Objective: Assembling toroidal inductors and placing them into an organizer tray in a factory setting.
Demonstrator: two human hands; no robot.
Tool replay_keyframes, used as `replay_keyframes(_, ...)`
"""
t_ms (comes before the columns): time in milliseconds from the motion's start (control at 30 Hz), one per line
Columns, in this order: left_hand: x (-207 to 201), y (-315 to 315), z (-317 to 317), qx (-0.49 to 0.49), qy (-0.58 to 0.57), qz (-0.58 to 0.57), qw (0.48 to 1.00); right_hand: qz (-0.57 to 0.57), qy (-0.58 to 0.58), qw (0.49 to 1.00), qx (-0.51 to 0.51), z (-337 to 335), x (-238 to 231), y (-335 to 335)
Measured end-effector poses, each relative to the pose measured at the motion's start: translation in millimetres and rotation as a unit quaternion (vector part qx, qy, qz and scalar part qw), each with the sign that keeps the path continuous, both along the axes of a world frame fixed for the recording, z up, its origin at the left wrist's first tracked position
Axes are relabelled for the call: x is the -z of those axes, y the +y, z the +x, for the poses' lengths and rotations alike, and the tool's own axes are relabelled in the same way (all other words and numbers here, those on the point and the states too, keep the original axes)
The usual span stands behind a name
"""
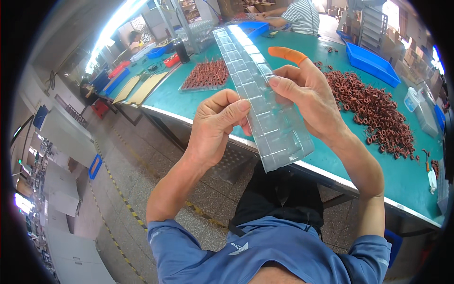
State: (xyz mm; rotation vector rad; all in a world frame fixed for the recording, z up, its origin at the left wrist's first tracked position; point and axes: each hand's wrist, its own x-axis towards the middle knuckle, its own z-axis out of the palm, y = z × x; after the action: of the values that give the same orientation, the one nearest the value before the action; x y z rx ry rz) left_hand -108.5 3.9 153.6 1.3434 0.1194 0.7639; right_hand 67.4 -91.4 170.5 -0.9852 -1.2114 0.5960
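A clear plastic tray (pixel 259 111) with rows of square pockets is held up in front of me, tilted lengthwise over the table's near edge. My left hand (pixel 213 124) pinches its left edge between thumb and fingers. On the opposite edge, my right hand (pixel 309 97) grips with the thumb on top; an orange finger cot (pixel 287 55) covers its index finger, which sticks out past the tray. The pockets look bare. To the right lies a heap of small reddish-brown wire-wound rings (pixel 373 113) with thin leads. Another clear tray (pixel 188 88), full of such rings, sits beyond my left hand.
The green-topped table (pixel 326 156) stretches across in front. A blue bin (pixel 372 64) stands behind the heap, with a white tub (pixel 413 98) to its right. Tan boards (pixel 142 88) lie far left. Across the table is a person in a striped shirt (pixel 302 18).
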Motion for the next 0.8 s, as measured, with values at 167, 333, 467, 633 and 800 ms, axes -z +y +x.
replay_keyframes(167,-9,2,-8,-0.063,0.052,0.045,0.996,0.003,-0.011,1.000,0.007,-4,2,8)
replay_keyframes(333,-16,-5,-14,-0.137,0.075,0.100,0.983,0.005,-0.017,1.000,0.014,-8,2,10)
replay_keyframes(467,-22,-16,-15,-0.186,0.064,0.158,0.968,0.009,-0.018,1.000,0.011,-21,5,10)
replay_keyframes(633,-18,-15,-19,-0.106,0.190,0.184,0.958,0.016,-0.034,0.999,0.013,-30,12,9)
replay_keyframes(800,38,-3,-10,-0.076,0.215,0.160,0.960,0.071,0.026,0.997,0.004,-33,23,13)
